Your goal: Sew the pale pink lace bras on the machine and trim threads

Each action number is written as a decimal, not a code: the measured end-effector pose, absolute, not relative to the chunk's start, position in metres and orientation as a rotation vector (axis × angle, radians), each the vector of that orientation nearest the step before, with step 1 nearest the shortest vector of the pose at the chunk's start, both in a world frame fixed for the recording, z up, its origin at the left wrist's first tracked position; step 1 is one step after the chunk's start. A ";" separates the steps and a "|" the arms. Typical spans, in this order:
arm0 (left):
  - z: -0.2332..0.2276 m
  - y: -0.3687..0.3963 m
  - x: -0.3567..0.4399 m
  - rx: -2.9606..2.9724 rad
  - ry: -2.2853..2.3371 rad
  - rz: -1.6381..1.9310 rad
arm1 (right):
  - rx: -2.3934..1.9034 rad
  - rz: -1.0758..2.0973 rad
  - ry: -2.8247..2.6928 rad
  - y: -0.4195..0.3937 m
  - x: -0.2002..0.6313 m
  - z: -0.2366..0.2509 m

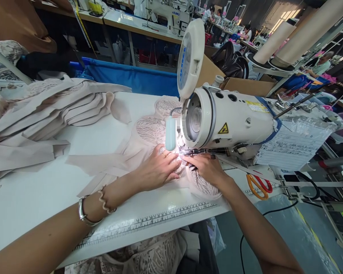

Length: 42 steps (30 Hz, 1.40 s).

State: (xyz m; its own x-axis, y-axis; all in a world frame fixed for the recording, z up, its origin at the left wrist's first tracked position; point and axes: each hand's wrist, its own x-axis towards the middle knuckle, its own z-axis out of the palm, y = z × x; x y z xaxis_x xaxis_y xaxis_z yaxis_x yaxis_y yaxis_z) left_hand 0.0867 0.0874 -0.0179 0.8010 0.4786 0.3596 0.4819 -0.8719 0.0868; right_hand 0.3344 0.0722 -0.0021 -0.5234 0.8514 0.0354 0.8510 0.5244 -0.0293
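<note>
My left hand [159,167] lies flat on a beige lace garment piece [150,129], pressing it onto the white table just left of the needle. My right hand [205,167] pinches the same lace fabric right under the head of the white sewing machine [228,114], fingertips close to the presser foot. The machine's lamp lights both hands brightly. The needle itself is hidden behind the fingers and a pale blue guard [170,133]. More lace [205,186] bulges out beneath my right wrist.
A heap of beige fabric pieces [45,110] fills the table's left side. Orange-handled scissors [258,185] lie right of the machine. A printed ruler [160,219] runs along the table's front edge. Thread cones [274,42] stand at the far right; other workers sit far behind.
</note>
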 end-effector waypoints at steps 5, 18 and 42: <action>-0.017 0.087 0.087 -3.014 -0.777 -0.540 | -1.405 0.111 -2.717 0.077 0.338 -0.006; -0.014 0.083 0.091 -3.026 -0.742 -0.552 | -1.303 -0.234 -2.596 0.039 0.346 -0.008; -0.017 0.094 0.088 -2.992 -0.911 -0.532 | -1.485 0.163 -2.599 0.077 0.336 -0.010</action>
State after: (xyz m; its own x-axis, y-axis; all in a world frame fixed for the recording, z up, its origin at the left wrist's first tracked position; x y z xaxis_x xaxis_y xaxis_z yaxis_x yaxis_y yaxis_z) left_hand 0.0880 0.0935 -0.0165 0.7790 0.5467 0.3072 0.5365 -0.8346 0.1249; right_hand 0.3358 0.0766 -0.0098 -0.5014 0.8623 0.0712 0.8466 0.5060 -0.1649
